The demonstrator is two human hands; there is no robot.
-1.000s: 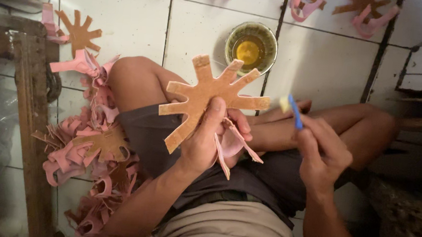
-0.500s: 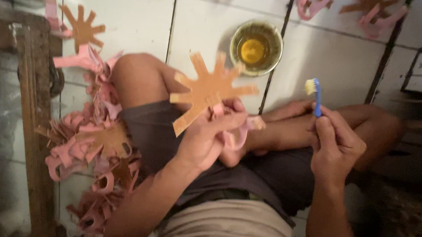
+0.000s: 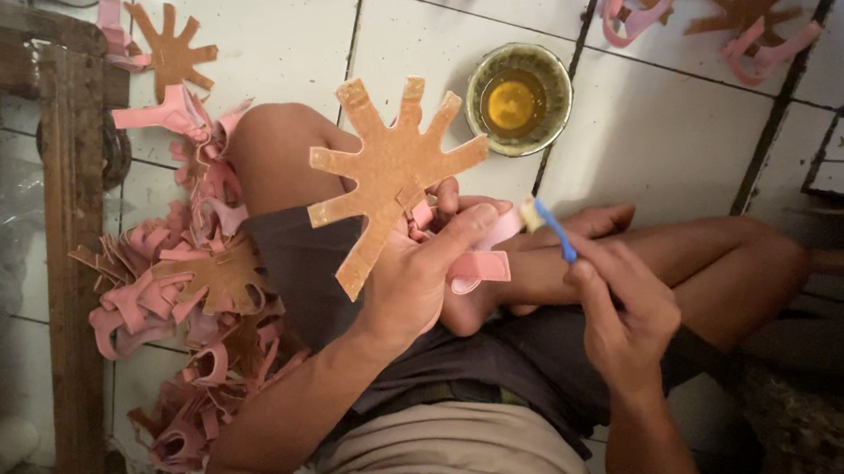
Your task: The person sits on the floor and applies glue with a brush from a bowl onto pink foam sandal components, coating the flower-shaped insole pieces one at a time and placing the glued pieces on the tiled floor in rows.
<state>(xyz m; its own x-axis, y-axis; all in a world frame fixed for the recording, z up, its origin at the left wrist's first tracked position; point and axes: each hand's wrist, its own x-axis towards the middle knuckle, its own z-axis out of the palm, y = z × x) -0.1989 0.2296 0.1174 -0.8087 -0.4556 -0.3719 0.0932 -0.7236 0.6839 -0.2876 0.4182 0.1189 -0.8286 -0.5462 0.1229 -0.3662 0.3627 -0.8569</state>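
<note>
- One view only, head camera, looking down on your lap as you sit cross-legged on white floor tiles [image 3: 257,34].
- Your left hand [image 3: 419,277] is closed on the star-shaped brown cutout [image 3: 387,169], thumb and fingers pinching it low down together with a pink strap [image 3: 480,267]; the piece stands raised over your left knee, its arms fanned upward.
- Your right hand [image 3: 626,318] is clamped narrowly around a small blue-handled brush [image 3: 551,227], whose pale tip sits just beside the pink strap near your left thumb.
- Judgement: the brush appears to be working at the strap end; keep the cutout braced steady and the strokes short, so whatever is on the bristles stays on the strap and off your thumb.
- The round bowl of yellow liquid [image 3: 519,99] stands on the tiles just beyond your knee, within easy reach of the brush; the raised cutout partly lies between bowl and hand, so go round it.
- At your left lies a pile of pink-and-brown finished pieces [image 3: 196,300], touching your thigh; more lie singly along the top edge.
- A dark wooden frame [image 3: 64,189] borders the far left; it hems in that pile.
</note>
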